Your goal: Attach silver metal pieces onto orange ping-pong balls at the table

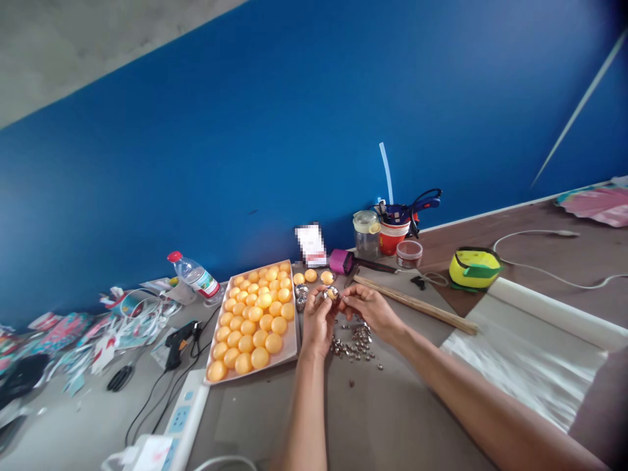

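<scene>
My left hand (318, 324) is closed around an orange ball (332, 295) partly covered with shiny silver pieces. On the ball's right side, the fingers of my right hand (371, 310) are pinched together; what is in them is too small to make out. Below my hands lies a scattered heap of small shiny metallic pieces (360, 335). To the left, a shallow box (289, 358) carries many orange balls (255, 314) in rows. Several loose orange balls (311, 275) and silver-covered balls (301, 296) sit beyond my left hand.
A wooden stick (417, 305) and a roll of translucent sheet (559, 314) lie right. Behind stand a lidded jar (366, 235), red cups (392, 237) and a purple-headed tool (342, 261). Leftward are a bottle (197, 277), glue gun (177, 343), scissors (120, 377) and power strip (189, 412).
</scene>
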Available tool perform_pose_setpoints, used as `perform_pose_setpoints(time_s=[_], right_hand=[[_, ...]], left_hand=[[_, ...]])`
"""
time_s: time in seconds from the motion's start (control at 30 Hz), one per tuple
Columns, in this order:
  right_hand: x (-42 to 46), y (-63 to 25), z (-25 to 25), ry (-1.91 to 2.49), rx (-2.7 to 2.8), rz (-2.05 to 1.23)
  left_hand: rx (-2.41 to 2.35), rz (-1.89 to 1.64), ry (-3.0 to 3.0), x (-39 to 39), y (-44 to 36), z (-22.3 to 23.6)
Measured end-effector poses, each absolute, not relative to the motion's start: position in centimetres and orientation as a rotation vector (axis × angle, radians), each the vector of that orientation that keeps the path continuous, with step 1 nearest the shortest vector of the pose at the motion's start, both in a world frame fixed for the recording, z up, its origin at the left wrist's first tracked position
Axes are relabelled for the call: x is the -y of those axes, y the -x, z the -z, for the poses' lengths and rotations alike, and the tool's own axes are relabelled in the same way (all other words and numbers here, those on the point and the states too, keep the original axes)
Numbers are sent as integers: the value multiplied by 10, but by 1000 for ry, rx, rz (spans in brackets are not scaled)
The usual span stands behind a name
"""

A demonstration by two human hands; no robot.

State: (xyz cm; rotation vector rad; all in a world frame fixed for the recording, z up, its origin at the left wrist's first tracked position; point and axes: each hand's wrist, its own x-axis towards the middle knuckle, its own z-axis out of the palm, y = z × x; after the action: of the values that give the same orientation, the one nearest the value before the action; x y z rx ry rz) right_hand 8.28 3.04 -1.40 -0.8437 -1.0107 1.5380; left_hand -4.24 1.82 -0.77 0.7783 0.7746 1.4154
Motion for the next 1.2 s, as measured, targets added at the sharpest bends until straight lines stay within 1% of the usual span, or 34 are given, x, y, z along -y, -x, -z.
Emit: perform_pose_setpoints(time_s=[0.17,0.3,0.53,1.2], right_hand=[[-32,-79,20,994,1142,-1358],[-34,-78,24,1024,1185,-1274],[-34,-79,24,1001,1183,-1255],[-32,-77,28,1022,1319,-1105]], left_hand=[[-791,-1434,-816,-17,40,7],[-786,-1421,-826,-16,39,6],[-726,-1430,-770,-16,39,9],[-785,-1452,-729,-21,41,17]])
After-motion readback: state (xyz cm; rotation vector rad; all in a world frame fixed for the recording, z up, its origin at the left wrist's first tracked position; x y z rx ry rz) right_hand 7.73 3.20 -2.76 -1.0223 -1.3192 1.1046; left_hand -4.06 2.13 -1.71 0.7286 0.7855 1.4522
